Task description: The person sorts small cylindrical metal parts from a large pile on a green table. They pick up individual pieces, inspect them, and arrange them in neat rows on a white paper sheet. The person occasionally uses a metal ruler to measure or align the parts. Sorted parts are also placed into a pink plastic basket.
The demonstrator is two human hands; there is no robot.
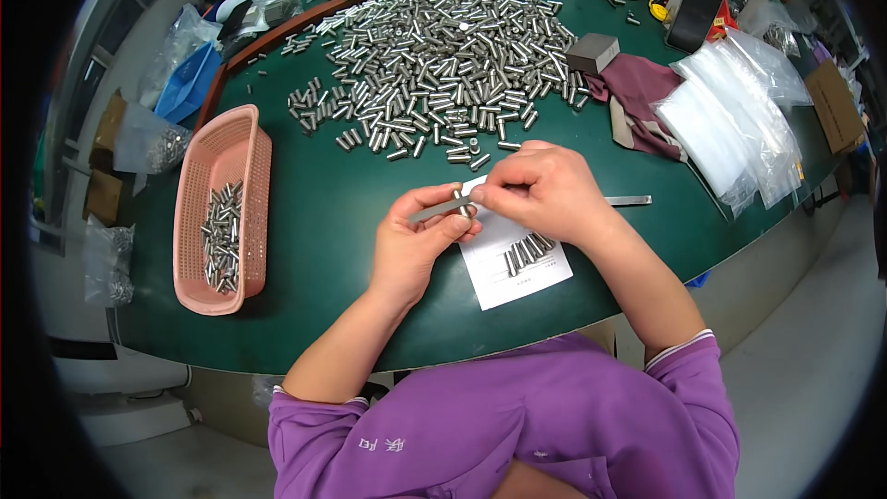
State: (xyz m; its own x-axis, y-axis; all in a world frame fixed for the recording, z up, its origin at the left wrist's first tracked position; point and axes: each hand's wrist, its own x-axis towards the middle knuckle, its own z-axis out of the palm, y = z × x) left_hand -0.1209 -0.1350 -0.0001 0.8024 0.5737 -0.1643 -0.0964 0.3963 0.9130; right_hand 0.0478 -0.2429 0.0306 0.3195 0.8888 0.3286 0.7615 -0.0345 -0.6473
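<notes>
My left hand [405,245] is closed, pinching a short metal pin [463,208] upright between thumb and forefinger. Between the thumb and fingers of my right hand [550,187] is a flat metal strip [431,211], which crosses the pin and touches it. A flat metal end [633,200] shows beyond my right wrist; whether it belongs to the same strip is hidden. Under my hands lies a white paper sheet [499,294], with several pins [527,256] in a row on it. A large heap of like pins [443,65] spreads across the green table ahead.
At left stands a pink perforated basket [259,231] with loose pins inside. To the right are a dark block [592,53], a maroon cloth [637,88], clear plastic bags [730,120] and a propped phone [696,14]. A raised brown edging [214,92] borders the table's far left.
</notes>
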